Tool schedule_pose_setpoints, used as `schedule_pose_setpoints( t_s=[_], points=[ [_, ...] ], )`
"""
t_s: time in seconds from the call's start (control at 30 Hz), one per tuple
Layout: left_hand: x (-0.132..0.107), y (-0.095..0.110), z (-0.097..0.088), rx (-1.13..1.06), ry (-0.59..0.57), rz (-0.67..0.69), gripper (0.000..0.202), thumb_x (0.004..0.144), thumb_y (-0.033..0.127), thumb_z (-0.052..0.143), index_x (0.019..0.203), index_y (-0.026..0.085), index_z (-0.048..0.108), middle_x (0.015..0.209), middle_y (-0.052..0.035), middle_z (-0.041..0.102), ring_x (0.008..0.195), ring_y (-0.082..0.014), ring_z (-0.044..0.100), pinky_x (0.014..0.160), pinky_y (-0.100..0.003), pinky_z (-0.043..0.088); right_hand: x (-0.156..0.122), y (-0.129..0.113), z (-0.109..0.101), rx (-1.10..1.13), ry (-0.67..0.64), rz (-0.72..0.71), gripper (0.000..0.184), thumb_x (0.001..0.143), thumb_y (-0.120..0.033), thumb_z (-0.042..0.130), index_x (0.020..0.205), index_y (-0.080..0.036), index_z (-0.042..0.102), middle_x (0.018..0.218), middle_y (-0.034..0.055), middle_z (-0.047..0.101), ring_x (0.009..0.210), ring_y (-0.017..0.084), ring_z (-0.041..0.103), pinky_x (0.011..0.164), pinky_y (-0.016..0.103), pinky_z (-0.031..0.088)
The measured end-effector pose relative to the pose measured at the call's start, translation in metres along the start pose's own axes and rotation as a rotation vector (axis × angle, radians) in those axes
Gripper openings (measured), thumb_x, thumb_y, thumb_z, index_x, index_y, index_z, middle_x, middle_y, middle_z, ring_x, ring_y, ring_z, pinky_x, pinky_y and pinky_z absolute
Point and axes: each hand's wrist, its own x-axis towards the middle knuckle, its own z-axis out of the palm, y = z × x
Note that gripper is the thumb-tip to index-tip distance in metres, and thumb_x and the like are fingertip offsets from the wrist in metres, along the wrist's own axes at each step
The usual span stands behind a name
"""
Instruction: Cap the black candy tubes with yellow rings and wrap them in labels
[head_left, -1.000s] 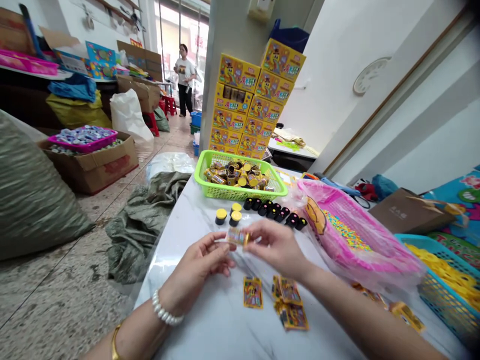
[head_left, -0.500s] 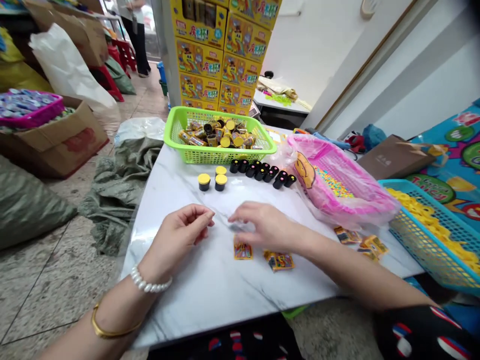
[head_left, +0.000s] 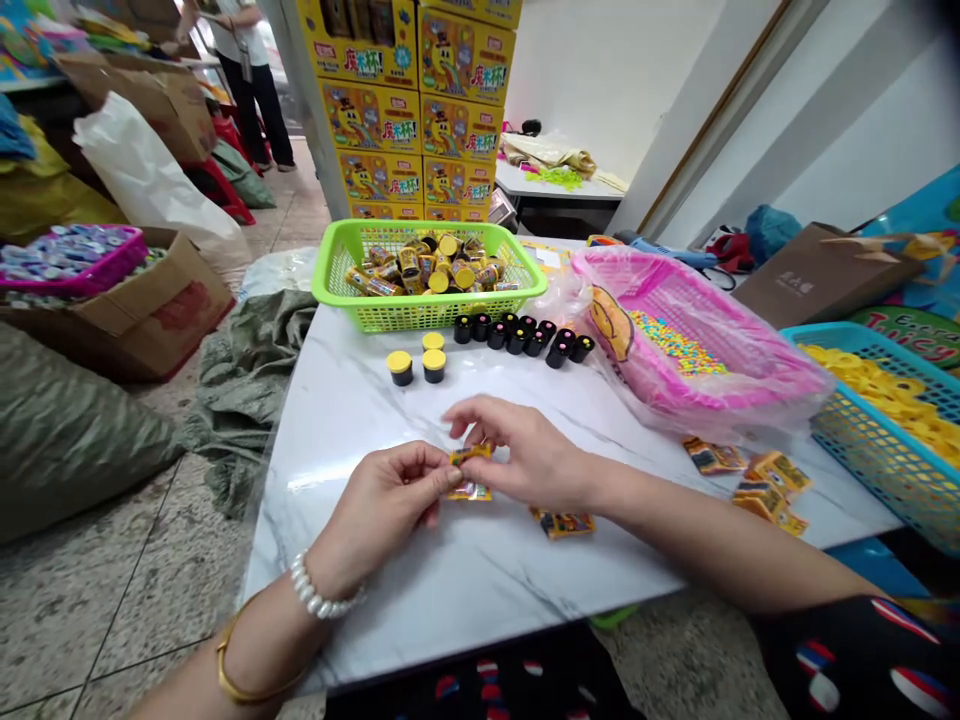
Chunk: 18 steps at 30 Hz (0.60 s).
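Note:
A small yellow printed label with colourful artwork is between my hands over the white marble-patterned table. My left hand, wearing a pearl bracelet and a gold bangle, pinches its left side with thumb and index finger. The thumb of my right hand presses on the label's right part, with fingers curled behind and the index finger raised. Just right of it lies a small stack of similar labels. Beyond the hands stand three black cups with yellow lids and several black cups.
A green basket of wrapped cups stands at the back. At right are a plastic-lined pink basket with coloured beads, more labels and a blue basket of yellow pieces. Yellow boxes are stacked behind; a person stands far left.
Both hands have come together at the label, which has moved left and away from me. My left hand, previously pinched apart from it, now touches it. The view has shifted slightly.

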Motion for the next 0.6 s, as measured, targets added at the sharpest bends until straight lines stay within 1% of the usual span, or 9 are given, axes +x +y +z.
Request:
schedule_pose_setpoints(
  t_s=[0.07, 0.1, 0.17, 0.2, 0.27, 0.33, 0.43, 0.5, 0.6],
  points=[
    [0.000, 0.000, 0.000, -0.067, 0.085, -0.056, 0.029, 0.077, 0.043, 0.069, 0.075, 0.015, 0.065, 0.045, 0.0045, 0.052, 0.040, -0.0062, 0.037, 0.041, -0.017, 0.024, 0.000, -0.001, 0.003, 0.251, 0.109, 0.216, 0.043, 0.077, -0.024, 0.067, 0.117, -0.018, 0.051, 0.101, 0.0055, 0.061, 0.072, 0.011, 0.060, 0.061, 0.024, 0.049],
    [0.000, -0.001, 0.000, -0.089, 0.123, -0.072, 0.030, 0.077, 0.044, 0.068, 0.076, 0.015, 0.066, 0.043, 0.0043, 0.052, 0.039, -0.0061, 0.036, 0.040, -0.017, 0.023, 0.000, 0.000, 0.004, 0.341, 0.125, 0.329, 0.043, 0.077, -0.029, 0.068, 0.115, -0.017, 0.052, 0.097, 0.0053, 0.062, 0.066, 0.011, 0.059, 0.055, 0.023, 0.046],
    [0.000, -0.002, 0.000, -0.089, 0.166, -0.068, 0.031, 0.077, 0.044, 0.069, 0.077, 0.014, 0.066, 0.042, 0.0032, 0.053, 0.039, -0.0059, 0.035, 0.039, -0.016, 0.022, -0.001, 0.001, 0.008, 0.413, 0.073, 0.483, 0.034, 0.078, -0.037, 0.069, 0.102, -0.014, 0.059, 0.080, 0.0023, 0.062, 0.055, 0.009, 0.053, 0.045, 0.021, 0.038],
    [-0.001, -0.002, 0.000, -0.073, 0.170, -0.052, 0.031, 0.076, 0.044, 0.070, 0.076, 0.014, 0.066, 0.043, 0.0027, 0.054, 0.039, -0.0059, 0.036, 0.038, -0.016, 0.022, -0.002, 0.001, 0.009, 0.401, 0.041, 0.515, 0.029, 0.079, -0.038, 0.068, 0.092, -0.014, 0.061, 0.070, 0.0001, 0.061, 0.050, 0.008, 0.048, 0.043, 0.020, 0.034],
    [-0.002, -0.001, 0.001, -0.045, 0.183, -0.002, 0.031, 0.075, 0.044, 0.072, 0.077, 0.014, 0.066, 0.046, 0.0024, 0.055, 0.041, -0.0062, 0.039, 0.039, -0.016, 0.025, -0.002, 0.003, 0.013, 0.353, 0.026, 0.516, 0.025, 0.081, -0.038, 0.066, 0.075, -0.014, 0.061, 0.056, -0.0034, 0.055, 0.044, 0.006, 0.040, 0.042, 0.020, 0.028],
    [-0.004, 0.001, 0.003, -0.054, 0.245, 0.053, 0.030, 0.076, 0.043, 0.072, 0.082, 0.015, 0.066, 0.049, 0.0036, 0.055, 0.043, -0.0064, 0.042, 0.040, -0.016, 0.030, -0.002, 0.006, 0.016, 0.319, 0.082, 0.506, 0.027, 0.084, -0.037, 0.062, 0.068, -0.015, 0.058, 0.050, -0.0048, 0.053, 0.041, 0.005, 0.036, 0.041, 0.020, 0.026],
    [-0.009, 0.002, 0.005, -0.125, 0.337, 0.089, 0.028, 0.079, 0.043, 0.070, 0.083, 0.017, 0.063, 0.051, 0.0054, 0.053, 0.043, -0.0058, 0.041, 0.041, -0.016, 0.031, -0.001, 0.011, 0.018, 0.299, 0.147, 0.512, 0.032, 0.089, -0.039, 0.056, 0.066, -0.017, 0.056, 0.047, -0.0048, 0.054, 0.037, 0.005, 0.035, 0.039, 0.019, 0.026],
    [-0.011, 0.002, 0.005, -0.156, 0.343, 0.094, 0.028, 0.081, 0.043, 0.069, 0.080, 0.016, 0.063, 0.053, 0.0048, 0.053, 0.043, -0.0051, 0.040, 0.040, -0.016, 0.030, -0.001, 0.012, 0.018, 0.275, 0.155, 0.488, 0.033, 0.090, -0.039, 0.055, 0.066, -0.017, 0.057, 0.047, -0.0045, 0.053, 0.038, 0.005, 0.036, 0.040, 0.019, 0.028],
    [-0.013, 0.002, 0.005, -0.157, 0.325, 0.112, 0.027, 0.081, 0.041, 0.069, 0.080, 0.015, 0.066, 0.057, 0.0029, 0.056, 0.044, -0.0051, 0.041, 0.040, -0.017, 0.030, -0.003, 0.013, 0.020, 0.233, 0.145, 0.419, 0.030, 0.090, -0.038, 0.056, 0.071, -0.015, 0.061, 0.052, -0.0030, 0.056, 0.045, 0.006, 0.043, 0.045, 0.019, 0.033]
  ],
)
